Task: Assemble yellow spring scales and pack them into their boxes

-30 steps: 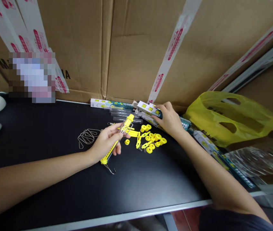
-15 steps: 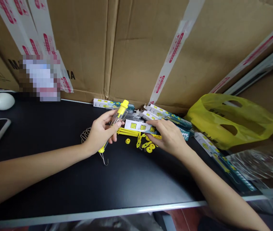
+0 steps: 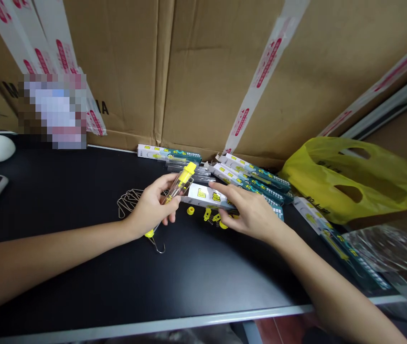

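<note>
My left hand point(image 3: 155, 203) is closed around a clear tubular spring scale point(image 3: 184, 179) with a yellow cap. The scale tilts, cap up and to the right, its yellow lower end and metal hook point(image 3: 159, 247) showing below the hand. My right hand point(image 3: 248, 208) grips a narrow white and teal cardboard box point(image 3: 207, 193) between thumb and fingers. The box's left end is close to the scale; whether they touch I cannot tell. Below the box lie small yellow parts point(image 3: 190, 210) and springs, partly hidden by the box and hand.
Bent wire pieces point(image 3: 129, 203) lie left of my left hand. Clear tubes point(image 3: 203, 172) and several similar boxes point(image 3: 169, 154) are behind. A yellow plastic bag point(image 3: 350, 181) sits at right, near another box point(image 3: 339, 241). A large carton point(image 3: 203, 86) stands along the back.
The box in my right hand has come slightly lower and now covers the yellow rods and some small parts. The scale's cap has dropped a little to the right. The view has shifted slightly.
</note>
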Tool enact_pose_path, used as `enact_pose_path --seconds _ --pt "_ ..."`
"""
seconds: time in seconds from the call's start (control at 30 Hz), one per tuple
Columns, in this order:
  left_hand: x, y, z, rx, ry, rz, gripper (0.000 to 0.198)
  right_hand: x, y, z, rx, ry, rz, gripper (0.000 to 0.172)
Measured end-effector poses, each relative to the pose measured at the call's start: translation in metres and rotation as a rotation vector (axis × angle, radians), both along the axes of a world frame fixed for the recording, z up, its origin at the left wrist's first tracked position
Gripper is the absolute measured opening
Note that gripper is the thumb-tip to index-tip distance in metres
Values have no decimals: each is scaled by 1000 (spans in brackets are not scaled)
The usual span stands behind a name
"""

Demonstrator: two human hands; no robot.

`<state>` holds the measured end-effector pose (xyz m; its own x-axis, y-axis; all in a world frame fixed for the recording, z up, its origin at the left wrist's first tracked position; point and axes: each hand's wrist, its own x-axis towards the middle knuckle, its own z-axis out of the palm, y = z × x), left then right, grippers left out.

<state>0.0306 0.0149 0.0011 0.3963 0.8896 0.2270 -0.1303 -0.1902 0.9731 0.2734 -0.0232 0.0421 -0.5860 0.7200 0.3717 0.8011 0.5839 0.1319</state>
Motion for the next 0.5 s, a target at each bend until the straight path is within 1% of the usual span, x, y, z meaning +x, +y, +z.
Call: enact_pose_path --seconds 0.1,0.17,0.23,0.5 --pt "1 1 2 -72 -19 29 41 -1 -4 3 -55 6 -19 56" --pt "1 2 2 -142 -41 39 38 -1 -6 5 -64 8 -19 56" --pt "2 3 1 -169 -40 36 36 -1 -6 5 -70 9 -11 56" --pt "2 -1 2 -1 11 20 46 -6 -6 3 -91 59 -43 50"
